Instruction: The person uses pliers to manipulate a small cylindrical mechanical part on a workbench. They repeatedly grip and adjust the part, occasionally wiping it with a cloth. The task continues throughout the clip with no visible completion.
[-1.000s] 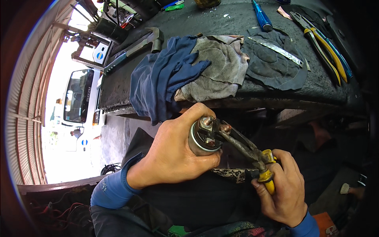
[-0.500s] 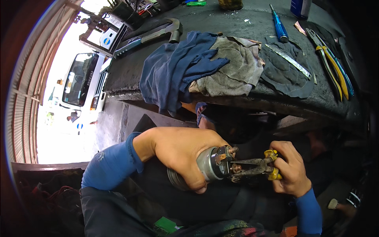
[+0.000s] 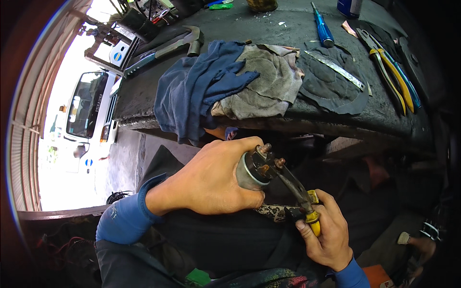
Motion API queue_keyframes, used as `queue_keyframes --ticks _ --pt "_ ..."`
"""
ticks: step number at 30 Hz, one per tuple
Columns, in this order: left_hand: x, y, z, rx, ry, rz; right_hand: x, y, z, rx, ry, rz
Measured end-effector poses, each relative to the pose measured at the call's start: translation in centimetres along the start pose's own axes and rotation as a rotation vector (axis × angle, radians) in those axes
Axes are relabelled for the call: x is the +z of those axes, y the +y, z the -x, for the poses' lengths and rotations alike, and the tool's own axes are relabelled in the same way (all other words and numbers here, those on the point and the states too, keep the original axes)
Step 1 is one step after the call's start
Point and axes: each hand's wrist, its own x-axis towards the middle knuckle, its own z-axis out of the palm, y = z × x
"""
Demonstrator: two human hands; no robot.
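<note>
My left hand (image 3: pixel 204 185) is closed around a cylinder with a silver metal body and a black end cap, which looks like a starter solenoid (image 3: pixel 253 176). Two threaded copper-coloured studs stick up from the cap, which is tilted away from me. In my right hand (image 3: pixel 329 235) is a pair of pliers (image 3: pixel 297 189) with dark metal jaws and yellow grips. Their tip reaches the cap beside the right stud; whether it grips anything there I cannot tell. Just below the cylinder, a pale, worn piece (image 3: pixel 272 211) shows, its kind unclear.
Beyond my hands stands a dark workbench (image 3: pixel 132 108). On it lie a hammer (image 3: pixel 194 42), blue cloth (image 3: pixel 185 93), grey cloth (image 3: pixel 271 86), metal strip (image 3: pixel 336 70), blue screwdriver (image 3: pixel 323 31) and yellow-handled pliers (image 3: pixel 407 86). A white truck (image 3: pixel 90 103) stands outside at left.
My left hand has turned the solenoid so its studs point more upward and away. My right hand has come down and left, and the pliers now slant up to the cap. The view has shifted slightly.
</note>
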Motion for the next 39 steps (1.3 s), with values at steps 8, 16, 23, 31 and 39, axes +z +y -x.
queue_keyframes --ticks 8,16,23,31,39 --pt "0.6 0.3 0.3 -0.048 0.136 -0.167 0.4 -1.0 -0.7 0.013 0.031 0.074" --pt "0.9 -0.2 0.4 -0.018 0.209 -0.264 1.1 -1.0 -0.9 0.045 0.035 0.072" --pt "1.1 -0.5 0.4 0.009 0.211 -0.279 1.2 -0.9 -1.0 0.039 0.042 0.081" --pt "0.5 -0.2 0.4 0.027 0.175 -0.276 2.0 1.1 -1.3 -0.069 0.053 0.015" --pt "-1.6 -0.9 -0.1 0.082 -0.177 0.045 2.3 3.5 -2.3 -0.223 0.039 -0.081"
